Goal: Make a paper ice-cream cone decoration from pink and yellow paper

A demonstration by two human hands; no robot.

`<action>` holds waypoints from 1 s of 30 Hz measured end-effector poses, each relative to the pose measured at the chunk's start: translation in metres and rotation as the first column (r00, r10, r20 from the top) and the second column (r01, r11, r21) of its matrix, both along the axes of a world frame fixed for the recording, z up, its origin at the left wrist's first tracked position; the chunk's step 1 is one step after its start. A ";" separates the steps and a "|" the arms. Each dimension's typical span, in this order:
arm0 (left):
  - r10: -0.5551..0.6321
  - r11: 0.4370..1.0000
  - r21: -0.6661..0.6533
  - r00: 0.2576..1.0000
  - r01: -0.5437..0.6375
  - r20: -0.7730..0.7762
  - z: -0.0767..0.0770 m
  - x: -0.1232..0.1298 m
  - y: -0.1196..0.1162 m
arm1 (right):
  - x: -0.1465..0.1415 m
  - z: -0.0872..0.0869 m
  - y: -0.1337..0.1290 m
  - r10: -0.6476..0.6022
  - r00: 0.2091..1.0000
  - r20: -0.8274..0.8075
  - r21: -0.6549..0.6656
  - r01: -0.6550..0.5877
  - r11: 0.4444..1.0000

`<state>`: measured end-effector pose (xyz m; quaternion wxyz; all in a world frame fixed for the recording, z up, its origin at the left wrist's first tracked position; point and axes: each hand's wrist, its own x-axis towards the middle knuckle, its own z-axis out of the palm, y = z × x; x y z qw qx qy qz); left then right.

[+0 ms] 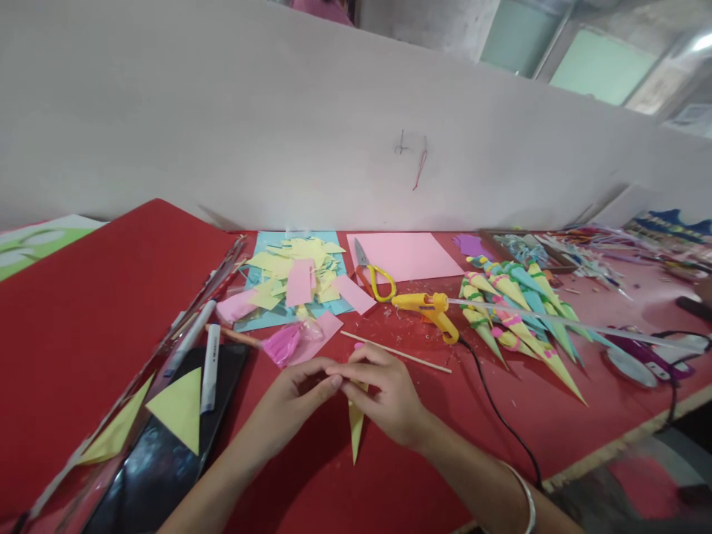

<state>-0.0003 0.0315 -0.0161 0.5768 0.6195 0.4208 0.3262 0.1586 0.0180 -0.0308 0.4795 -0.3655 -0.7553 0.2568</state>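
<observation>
Over the red tabletop, my right hand point(383, 389) is closed round a small yellow paper cone point(355, 434), whose point hangs down below the fingers. A speck of pink shows at the cone's top, partly behind my fingers. My left hand point(303, 397) meets the right fingertips there, thumb and fingers pinched together; whatever lies between them is hidden. A thin wooden stick point(397, 352) lies just beyond my right hand. Nearest to my left hand is a bundle of shiny pink wrapping point(282, 345).
A yellow glue gun point(428, 304) with a trailing cord lies by scissors point(374, 276). Finished-looking paper cones point(528, 311) are heaped at right, paper scraps point(303, 271) at the back. A black tray point(161, 460) with a marker point(210, 367) and yellow paper triangles is at left.
</observation>
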 end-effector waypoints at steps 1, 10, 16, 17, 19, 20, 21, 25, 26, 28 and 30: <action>0.017 1.000 -0.001 1.000 -0.017 -0.004 0.000 0.000 0.000 | 0.000 0.000 0.000 0.003 1.000 0.002 0.001 -0.003 1.000; 0.022 0.996 -0.089 0.998 -0.017 0.059 0.003 0.000 0.000 | 0.001 0.004 -0.002 0.000 0.998 -0.059 -0.012 0.000 1.000; 0.042 0.990 -0.140 0.998 -0.035 0.051 0.008 -0.002 -0.002 | 0.000 0.006 -0.003 0.011 0.991 -0.136 -0.049 -0.018 0.999; 0.054 0.989 -0.142 0.998 -0.047 0.045 0.008 -0.002 -0.002 | 0.000 0.007 -0.003 0.005 0.987 -0.162 -0.067 -0.016 0.998; 0.079 0.988 -0.138 0.996 -0.072 0.044 0.010 -0.003 0.000 | 0.001 0.009 -0.002 -0.018 0.977 -0.214 -0.116 -0.007 0.993; 0.093 0.987 -0.134 0.994 -0.086 0.049 0.010 -0.003 0.000 | 0.002 0.010 -0.001 -0.039 0.970 -0.240 -0.148 0.003 0.989; 0.114 0.986 -0.128 0.992 -0.105 0.062 0.011 -0.003 0.001 | 0.003 0.010 0.000 -0.068 0.960 -0.271 -0.185 0.017 0.983; 0.193 0.974 -0.141 0.972 -0.175 0.133 0.014 -0.002 0.000 | 0.008 0.010 0.004 -0.178 0.915 -0.362 -0.325 0.055 0.944; 0.196 0.974 -0.143 0.972 -0.177 0.129 0.014 -0.002 -0.001 | 0.008 0.010 0.005 -0.184 0.913 -0.365 -0.336 0.055 0.940; 0.165 0.979 -0.132 0.983 -0.153 0.083 0.014 0.000 -0.003 | 0.008 0.009 0.005 -0.173 0.920 -0.352 -0.336 0.048 0.941; 0.127 0.986 -0.116 0.991 -0.122 0.039 0.013 0.001 -0.003 | 0.007 0.009 0.005 -0.145 0.930 -0.337 -0.325 0.030 0.945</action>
